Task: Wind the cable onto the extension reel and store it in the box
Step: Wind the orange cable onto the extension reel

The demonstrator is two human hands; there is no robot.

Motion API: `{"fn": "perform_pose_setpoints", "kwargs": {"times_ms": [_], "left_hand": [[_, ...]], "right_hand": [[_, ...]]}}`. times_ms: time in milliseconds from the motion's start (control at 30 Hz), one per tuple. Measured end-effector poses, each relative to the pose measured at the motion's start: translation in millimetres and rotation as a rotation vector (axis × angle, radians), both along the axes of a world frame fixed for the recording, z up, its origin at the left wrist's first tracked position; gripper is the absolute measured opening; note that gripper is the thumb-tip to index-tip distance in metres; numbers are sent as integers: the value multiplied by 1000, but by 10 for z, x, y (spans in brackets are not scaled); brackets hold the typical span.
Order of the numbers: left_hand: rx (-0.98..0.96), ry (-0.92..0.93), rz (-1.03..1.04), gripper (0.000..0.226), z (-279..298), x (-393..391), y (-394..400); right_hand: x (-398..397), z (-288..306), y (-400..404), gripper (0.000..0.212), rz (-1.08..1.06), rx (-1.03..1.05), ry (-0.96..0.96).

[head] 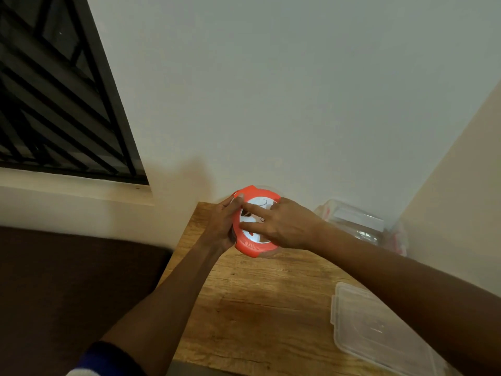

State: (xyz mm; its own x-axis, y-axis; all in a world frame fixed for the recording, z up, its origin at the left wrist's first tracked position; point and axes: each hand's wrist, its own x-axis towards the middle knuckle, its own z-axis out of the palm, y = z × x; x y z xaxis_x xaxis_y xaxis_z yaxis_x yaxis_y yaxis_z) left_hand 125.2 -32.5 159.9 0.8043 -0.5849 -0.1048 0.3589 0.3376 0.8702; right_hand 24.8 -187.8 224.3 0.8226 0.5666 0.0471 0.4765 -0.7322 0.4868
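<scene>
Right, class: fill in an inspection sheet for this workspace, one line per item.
Surface: wooden table, bare in the middle.
Job's things: orange reel held off the table against the wall; clear box at the far right corner; clear lid lying flat, near right.
Clutter: nothing seen.
Grips: left hand clasps the reel's left rim; right hand lies across its white face with fingers spread.
Cables: no loose cable seen.
Surroundings: barred window upper left, pale wall, dark couch left of the table.

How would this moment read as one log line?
step: winding | left hand: grips reel edge | right hand: on reel face | box: open | lid: off
</scene>
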Motion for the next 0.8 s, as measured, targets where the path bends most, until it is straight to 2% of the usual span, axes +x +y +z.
{"fn": "perform_pose_setpoints", "kwargs": {"times_ms": [133,467,600,667,733,800], "left_hand": [[-14,4,-5,36,7,7,34],[22,6,-7,52,-6,-41,45],[48,14,-9,43,-32,-26,38],[54,2,-11,39,-39,-15,39],[41,-5,12,35,-30,-29,18],[-19,18,70,30,-8,-83,-42]], "right_hand": [[-44,-71,-2,72,-7,-64,-33],[-28,-67,83,89,-86,-110,25],[-13,-64,80,91,-75,-95,6],[-4,-89,83,90,-102,-60,-13],[-12,-153,131,79,-185,29,-57],[-23,-217,202,64,-338,285,-159]]}}
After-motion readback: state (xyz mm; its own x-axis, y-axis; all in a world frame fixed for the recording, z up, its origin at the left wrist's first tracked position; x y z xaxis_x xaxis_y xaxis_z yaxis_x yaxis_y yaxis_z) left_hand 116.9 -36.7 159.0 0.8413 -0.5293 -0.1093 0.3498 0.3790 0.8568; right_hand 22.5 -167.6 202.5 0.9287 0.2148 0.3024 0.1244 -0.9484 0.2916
